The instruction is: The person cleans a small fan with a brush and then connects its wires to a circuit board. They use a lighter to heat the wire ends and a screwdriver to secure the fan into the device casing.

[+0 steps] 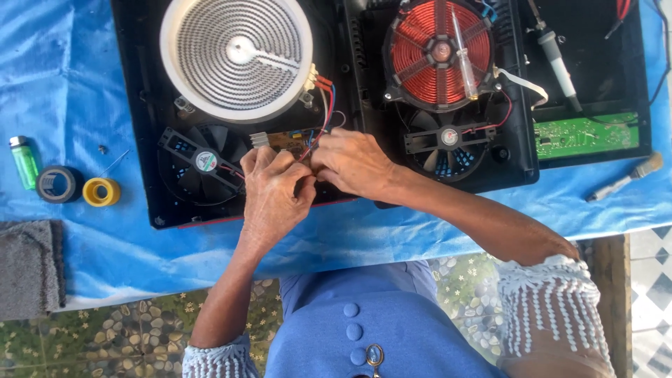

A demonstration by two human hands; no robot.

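An opened black cooktop casing (147, 112) lies on a blue cloth. Inside it are a white coiled heating element (236, 56), a black fan (199, 162) and a small brown circuit board (290, 140) with coloured wires. My left hand (269, 192) and my right hand (350, 162) meet over that board, fingers pinched together on the wires at its lower edge. What the fingertips hold is hidden. A second casing to the right holds a copper coil (439, 52) and another fan (448, 143).
A screwdriver (463, 59) lies on the copper coil. A soldering iron (558, 66) and a green circuit board (586, 135) sit at right, a brush (626, 176) beyond. A green lighter (24, 162), black tape (58, 183), yellow tape (101, 191) and grey cloth (28, 266) lie at left.
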